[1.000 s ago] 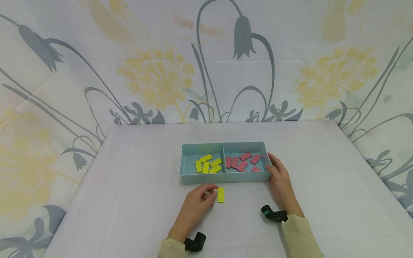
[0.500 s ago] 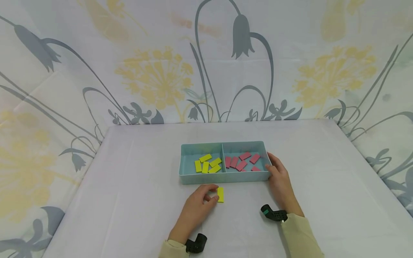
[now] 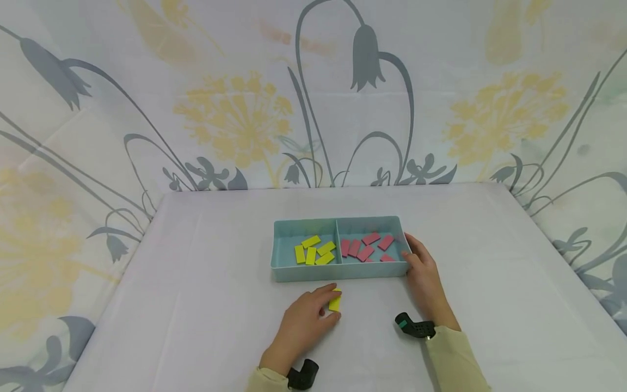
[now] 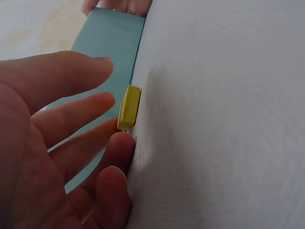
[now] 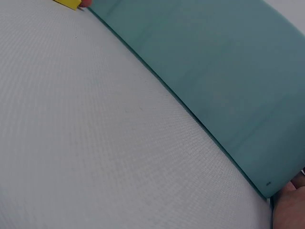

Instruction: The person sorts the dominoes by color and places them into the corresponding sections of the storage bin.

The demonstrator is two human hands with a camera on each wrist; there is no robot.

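Observation:
A small yellow rectangular tile (image 3: 334, 305) lies on the white cloth in front of the divided light-blue box (image 3: 313, 274). My left hand (image 3: 303, 324) is around the tile, a finger crossing over its upper part. In the left wrist view the thumb and fingers are spread apart, and the yellow tile (image 4: 128, 109) is by the fingertips, not pinched. My right hand (image 3: 425, 275) holds the box's right end, thumb at the front corner and the other fingers behind the end wall. The right wrist view shows only a bit of this hand (image 5: 290, 210) beside the box wall (image 5: 209, 71).
Several yellow tiles (image 3: 311, 256) lie in the box's left compartment, several pink tiles (image 3: 366, 253) in the right one. A divider (image 3: 338, 239) stands between them. Behind the table (image 3: 220, 239) hangs a flower-patterned cloth (image 3: 333, 109).
My left hand has shifted slightly right and its thumb has spread away from the fingers, which now partly cover the tile. My right hand has stayed at the box's end.

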